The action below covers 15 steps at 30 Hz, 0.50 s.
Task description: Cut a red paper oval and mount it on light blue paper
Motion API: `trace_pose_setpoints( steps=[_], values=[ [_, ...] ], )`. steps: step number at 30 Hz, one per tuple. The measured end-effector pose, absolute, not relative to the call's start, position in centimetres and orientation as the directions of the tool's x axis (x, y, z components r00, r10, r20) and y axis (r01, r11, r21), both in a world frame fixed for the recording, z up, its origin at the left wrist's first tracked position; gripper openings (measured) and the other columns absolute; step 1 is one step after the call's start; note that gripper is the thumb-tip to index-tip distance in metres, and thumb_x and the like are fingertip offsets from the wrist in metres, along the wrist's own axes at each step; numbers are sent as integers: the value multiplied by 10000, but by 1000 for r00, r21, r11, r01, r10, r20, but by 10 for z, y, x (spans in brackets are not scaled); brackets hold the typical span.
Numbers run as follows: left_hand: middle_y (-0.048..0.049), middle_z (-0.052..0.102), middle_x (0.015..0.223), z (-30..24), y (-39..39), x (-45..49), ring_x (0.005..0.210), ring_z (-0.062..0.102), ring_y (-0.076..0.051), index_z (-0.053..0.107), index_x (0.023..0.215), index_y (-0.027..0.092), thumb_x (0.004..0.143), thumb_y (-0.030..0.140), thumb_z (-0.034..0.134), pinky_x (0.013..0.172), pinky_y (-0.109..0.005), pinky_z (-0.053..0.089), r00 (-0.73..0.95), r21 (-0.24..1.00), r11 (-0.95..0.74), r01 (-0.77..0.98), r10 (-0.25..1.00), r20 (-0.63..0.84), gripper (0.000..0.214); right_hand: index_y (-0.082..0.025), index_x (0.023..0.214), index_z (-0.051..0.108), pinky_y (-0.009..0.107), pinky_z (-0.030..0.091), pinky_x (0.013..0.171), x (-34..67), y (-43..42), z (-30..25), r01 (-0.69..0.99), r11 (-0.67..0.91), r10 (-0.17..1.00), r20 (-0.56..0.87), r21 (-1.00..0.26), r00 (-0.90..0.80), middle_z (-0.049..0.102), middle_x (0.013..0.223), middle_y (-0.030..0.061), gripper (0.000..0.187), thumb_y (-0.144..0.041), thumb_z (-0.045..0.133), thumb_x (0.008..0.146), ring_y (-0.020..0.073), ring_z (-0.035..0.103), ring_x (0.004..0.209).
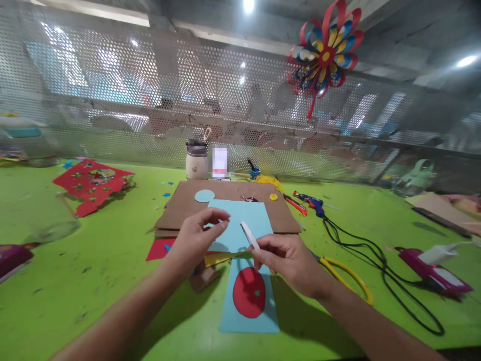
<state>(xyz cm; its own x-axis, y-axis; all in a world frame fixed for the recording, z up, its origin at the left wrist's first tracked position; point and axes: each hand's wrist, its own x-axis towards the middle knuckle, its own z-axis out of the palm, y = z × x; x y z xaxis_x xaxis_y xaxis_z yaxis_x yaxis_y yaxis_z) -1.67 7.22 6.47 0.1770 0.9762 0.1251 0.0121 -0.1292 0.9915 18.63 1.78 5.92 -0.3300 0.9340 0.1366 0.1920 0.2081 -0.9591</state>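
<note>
Right grip [287,258] pinches a white strip [248,234]; left grip [197,233] is slightly parted, empty. Blue card [269,318] lies near the worktop's [180,328] front edge.

slim white strip [248,234], pinched in the right hand [287,258], slanting up leftward, over a light-blue paper sheet [258,219]

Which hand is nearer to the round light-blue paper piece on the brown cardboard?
Left. The left hand is just short of the round light-blue paper piece; the right hand is farther off to its right, holding a white strip.
</note>
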Motion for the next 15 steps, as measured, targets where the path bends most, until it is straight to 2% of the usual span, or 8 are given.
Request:
trace_pose_setpoints(
  steps=[2, 3, 4, 6, 9, 12, 15],
  values=[
    [-48, 725, 989, 66, 69, -15, 882, 595, -201, 756, 988, 229, 736, 166, 702, 744, -277, 437, 283, 914, -366, 174, 908, 309, 266, -154, 784, 694, 236, 421, 625, 187, 18, 61, 141, 154, 928, 94, -978, -361, 634, 656, -4, 234, -360, 629, 874, 118, 532, 624],
    [-59, 730, 1037, 65, 68, -14, 952, 592, -225, 754, 1030, 242, 762, 161, 678, 806, -303, 432, 352, 855, -468, 223, 857, 377, 290, -154, 803, 703, 238, 427, 624, 188, 18, 62, 119, 120, 927, 68, -986, -370, 637, 645, -5, 232, -368, 640, 865, 120, 542, 621],
    [-66, 741, 1020, 63, 67, -13, 962, 592, -234, 759, 1034, 246, 791, 168, 658, 835, -317, 423, 409, 805, -540, 247, 811, 418, 274, -154, 816, 712, 235, 424, 603, 188, 18, 64, 107, 88, 927, 42, -990, -373, 638, 635, -7, 235, -376, 647, 858, 118, 543, 603],
    [-68, 753, 879, 58, 66, -12, 847, 601, -225, 771, 1014, 251, 846, 211, 624, 794, -314, 419, 450, 733, -614, 292, 764, 461, 227, -157, 828, 728, 222, 399, 548, 189, 18, 66, 104, 51, 929, 9, -993, -370, 644, 622, -9, 241, -385, 652, 856, 105, 525, 560],
    [-45, 728, 742, 51, 66, -13, 682, 586, -193, 780, 992, 261, 850, 267, 641, 686, -282, 403, 387, 724, -592, 353, 798, 463, 199, -168, 834, 747, 226, 424, 592, 193, 18, 67, 64, 65, 926, 36, -996, -377, 688, 678, 9, 219, -363, 652, 865, 107, 546, 599],
    [-28, 743, 760, 51, 68, -15, 674, 611, -187, 789, 918, 249, 814, 267, 673, 672, -262, 419, 308, 819, -488, 304, 863, 400, 156, -187, 862, 758, 289, 475, 805, 198, 18, 64, -15, 104, 910, 101, -994, -403, 721, 801, 30, 167, -322, 660, 864, 150, 622, 785],
    [-11, 715, 665, 55, 70, -13, 601, 594, -166, 781, 824, 208, 791, 241, 664, 609, -245, 430, 286, 907, -351, 233, 916, 281, 125, -215, 964, 753, 328, 475, 880, 201, 18, 60, -35, 125, 897, 128, -992, -423, 732, 901, 37, 161, -304, 661, 868, 172, 650, 884]
  ],
)
